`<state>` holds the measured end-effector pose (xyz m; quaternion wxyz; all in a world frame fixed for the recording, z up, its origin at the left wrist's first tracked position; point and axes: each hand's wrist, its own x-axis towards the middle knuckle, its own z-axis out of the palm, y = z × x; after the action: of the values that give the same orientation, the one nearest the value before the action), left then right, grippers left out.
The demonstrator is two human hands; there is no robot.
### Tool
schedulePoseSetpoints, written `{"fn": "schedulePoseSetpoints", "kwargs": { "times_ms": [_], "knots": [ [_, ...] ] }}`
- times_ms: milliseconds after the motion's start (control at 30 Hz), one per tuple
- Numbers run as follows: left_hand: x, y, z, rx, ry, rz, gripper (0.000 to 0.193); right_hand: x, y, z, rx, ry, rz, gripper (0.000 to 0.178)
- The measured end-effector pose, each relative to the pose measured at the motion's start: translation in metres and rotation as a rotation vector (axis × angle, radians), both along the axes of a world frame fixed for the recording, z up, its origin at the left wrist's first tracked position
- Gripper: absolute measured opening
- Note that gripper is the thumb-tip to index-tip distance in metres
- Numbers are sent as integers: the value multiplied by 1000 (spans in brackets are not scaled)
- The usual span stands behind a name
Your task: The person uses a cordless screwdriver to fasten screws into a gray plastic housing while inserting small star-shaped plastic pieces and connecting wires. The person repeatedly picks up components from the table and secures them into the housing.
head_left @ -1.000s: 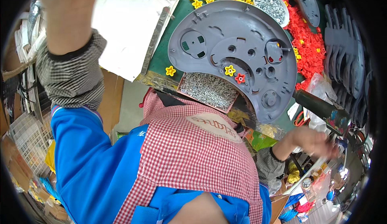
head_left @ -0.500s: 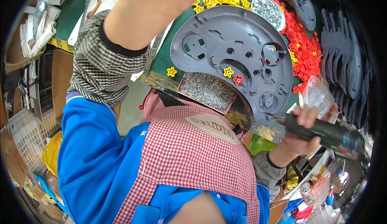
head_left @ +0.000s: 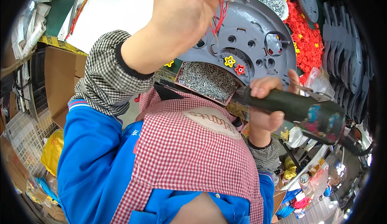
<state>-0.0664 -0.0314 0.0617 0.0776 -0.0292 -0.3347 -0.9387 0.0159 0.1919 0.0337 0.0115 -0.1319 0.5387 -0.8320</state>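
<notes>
My left hand [head_left: 181,14] is closed at the top edge over a grey crescent-shaped plastic housing [head_left: 254,28], its fingertips pinching thin red wires [head_left: 220,18] that dangle over the housing. What the wires join to is mostly hidden by the fingers. In my right hand [head_left: 262,107] lies a dark green electric screwdriver [head_left: 298,110], its tip end beside the right end of a tray of small metal screws [head_left: 207,80]. A yellow star-shaped piece [head_left: 229,61] and a red star-shaped piece [head_left: 240,69] sit in the housing's inner curve.
Behind the housing are a white bowl of metal parts [head_left: 271,0] and a heap of red plastic pieces [head_left: 304,34]. Stacked grey shells [head_left: 342,46] stand at the right, near a clear plastic bag [head_left: 319,82]. White paper [head_left: 117,10] covers the table's left.
My left hand has come down and right over the housing, with red wires now visible in it. The right hand has brought the screwdriver left, to the screw tray.
</notes>
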Motion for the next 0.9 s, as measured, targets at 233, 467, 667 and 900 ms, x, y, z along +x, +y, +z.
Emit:
{"fn": "schedulePoseSetpoints", "kwargs": {
  "times_ms": [233,467,667,900],
  "knots": [
    [50,6,-57,-1008,38,-134,22,10,-22,-21,181,68,-60,90],
    [63,3,-56,-1389,296,-143,14,0,-10,-12,51,187,-57,86],
    [83,23,-64,-1486,554,-113,16,-5,-6,7,-106,187,-71,91],
    [84,25,-68,-1534,534,-74,15,-7,3,10,-137,176,-43,81]
  ]
}}
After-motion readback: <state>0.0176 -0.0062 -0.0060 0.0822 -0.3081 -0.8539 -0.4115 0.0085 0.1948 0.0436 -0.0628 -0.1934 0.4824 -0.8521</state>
